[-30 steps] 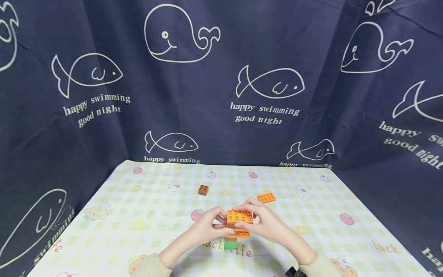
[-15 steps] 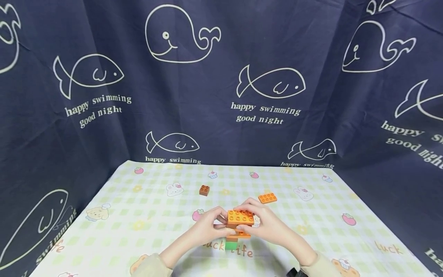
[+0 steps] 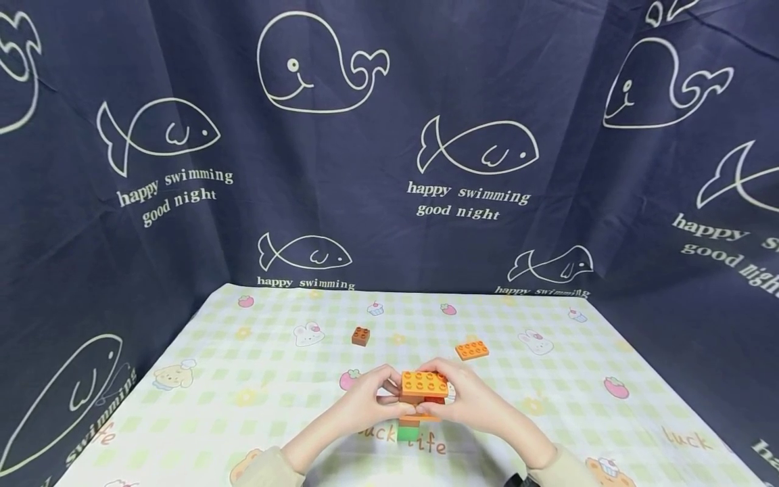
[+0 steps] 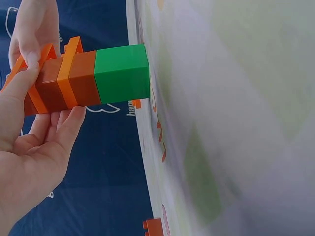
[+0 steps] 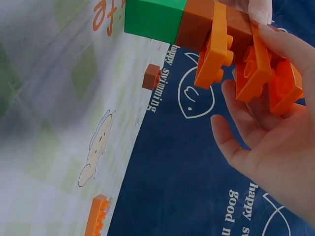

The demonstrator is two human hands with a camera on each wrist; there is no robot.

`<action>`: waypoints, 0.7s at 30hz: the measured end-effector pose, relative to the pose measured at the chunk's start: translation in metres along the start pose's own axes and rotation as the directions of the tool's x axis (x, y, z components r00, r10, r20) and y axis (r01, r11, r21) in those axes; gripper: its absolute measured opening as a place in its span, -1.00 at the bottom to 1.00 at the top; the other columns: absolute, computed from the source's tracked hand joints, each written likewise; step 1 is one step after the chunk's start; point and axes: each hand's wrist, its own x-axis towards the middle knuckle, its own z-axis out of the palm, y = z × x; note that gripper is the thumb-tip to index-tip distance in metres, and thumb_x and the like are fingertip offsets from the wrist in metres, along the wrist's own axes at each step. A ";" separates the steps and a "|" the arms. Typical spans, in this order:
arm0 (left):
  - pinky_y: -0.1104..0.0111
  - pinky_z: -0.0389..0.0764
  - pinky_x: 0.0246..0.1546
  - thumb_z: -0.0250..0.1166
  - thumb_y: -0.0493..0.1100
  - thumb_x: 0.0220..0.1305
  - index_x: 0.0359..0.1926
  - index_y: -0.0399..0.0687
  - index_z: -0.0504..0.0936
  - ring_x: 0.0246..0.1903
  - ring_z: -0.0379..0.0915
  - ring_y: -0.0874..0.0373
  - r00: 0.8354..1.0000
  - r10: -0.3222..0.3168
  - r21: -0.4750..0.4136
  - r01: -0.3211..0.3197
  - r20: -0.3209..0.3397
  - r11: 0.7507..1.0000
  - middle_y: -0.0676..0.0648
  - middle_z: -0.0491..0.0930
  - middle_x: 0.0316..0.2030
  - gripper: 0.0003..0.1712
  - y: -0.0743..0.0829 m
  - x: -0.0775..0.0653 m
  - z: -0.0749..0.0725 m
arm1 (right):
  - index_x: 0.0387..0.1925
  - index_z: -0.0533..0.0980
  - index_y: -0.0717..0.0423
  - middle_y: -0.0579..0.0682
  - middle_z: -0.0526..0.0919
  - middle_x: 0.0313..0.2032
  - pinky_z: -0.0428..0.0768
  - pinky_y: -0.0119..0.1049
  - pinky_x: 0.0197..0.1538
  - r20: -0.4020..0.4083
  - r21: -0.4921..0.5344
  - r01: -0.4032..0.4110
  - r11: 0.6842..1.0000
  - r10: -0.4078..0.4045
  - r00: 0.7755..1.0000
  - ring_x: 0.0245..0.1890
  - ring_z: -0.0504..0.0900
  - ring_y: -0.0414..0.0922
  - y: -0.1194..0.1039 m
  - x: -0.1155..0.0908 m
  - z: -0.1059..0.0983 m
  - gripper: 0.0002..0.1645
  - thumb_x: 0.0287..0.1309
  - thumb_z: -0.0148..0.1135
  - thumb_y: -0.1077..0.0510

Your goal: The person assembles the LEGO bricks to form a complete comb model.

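A tower of toy building bricks [image 3: 425,383] stands upright on the tablecloth: a green brick [image 4: 123,73] at its foot, then brown bricks [image 4: 83,78] alternating with orange plates [image 5: 213,49] that jut out to the right. An orange studded plate caps it. My left hand [image 3: 368,399] grips the tower's left side at mid-height, thumb in front and fingers behind. From the right, my right hand [image 3: 465,396] holds the upper part, its thumb on an orange plate's edge and its fingers around the far side. Both thumbs nearly meet in front.
Farther back on the table lie a loose brown brick [image 3: 360,336], left of the tower, and a loose orange plate [image 3: 472,349] to the right. A pale checked cloth [image 3: 201,419] covers the table. Behind it hangs a dark blue curtain [image 3: 377,155] with fish drawings.
My right hand has slid slightly down the tower, its thumb now lower, leaving more of the top plate's right end uncovered. My left hand keeps its grip. The loose pieces stay put.
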 end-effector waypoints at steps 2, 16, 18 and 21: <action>0.57 0.59 -0.12 0.40 -0.10 0.09 -0.21 -0.07 0.47 -0.15 0.48 0.28 1.000 0.000 -0.003 0.000 0.001 1.000 -0.01 0.51 -0.13 -0.68 0.000 0.000 0.000 | -0.08 0.47 -0.10 -0.26 0.59 -0.20 0.54 -0.38 -0.10 0.009 0.000 -0.015 1.000 0.015 1.000 -0.20 0.51 -0.32 0.001 0.000 0.000 -0.57 -0.01 0.40 -0.02; 0.56 0.59 -0.11 0.41 -0.12 0.08 -0.22 -0.07 0.47 -0.15 0.46 0.27 1.000 -0.008 -0.016 0.008 0.000 1.000 0.00 0.51 -0.15 -0.69 0.000 0.001 0.000 | -0.13 0.46 -0.10 -0.29 0.63 -0.29 0.52 -0.41 -0.13 0.064 0.049 -0.053 0.997 0.050 0.997 -0.25 0.54 -0.34 0.006 0.002 -0.001 -0.57 -0.03 0.41 -0.06; 0.56 0.59 -0.10 0.40 -0.12 0.08 -0.22 -0.07 0.47 -0.15 0.46 0.27 1.000 -0.010 -0.022 0.010 0.001 1.000 0.00 0.51 -0.15 -0.69 0.000 0.001 0.000 | -0.14 0.46 -0.09 -0.27 0.64 -0.29 0.53 -0.42 -0.14 0.068 0.067 -0.056 0.996 0.052 0.996 -0.26 0.55 -0.34 0.006 0.002 0.000 -0.58 -0.04 0.41 -0.05; 0.56 0.59 -0.10 0.40 -0.12 0.09 -0.22 -0.08 0.47 -0.14 0.46 0.27 1.000 -0.015 -0.031 0.015 0.006 0.999 0.00 0.51 -0.15 -0.69 0.001 0.000 0.000 | -0.14 0.48 -0.05 -0.22 0.64 -0.29 0.56 -0.42 -0.17 0.076 0.105 -0.073 0.992 0.065 0.995 -0.28 0.57 -0.34 0.007 0.002 0.000 -0.58 -0.03 0.41 -0.03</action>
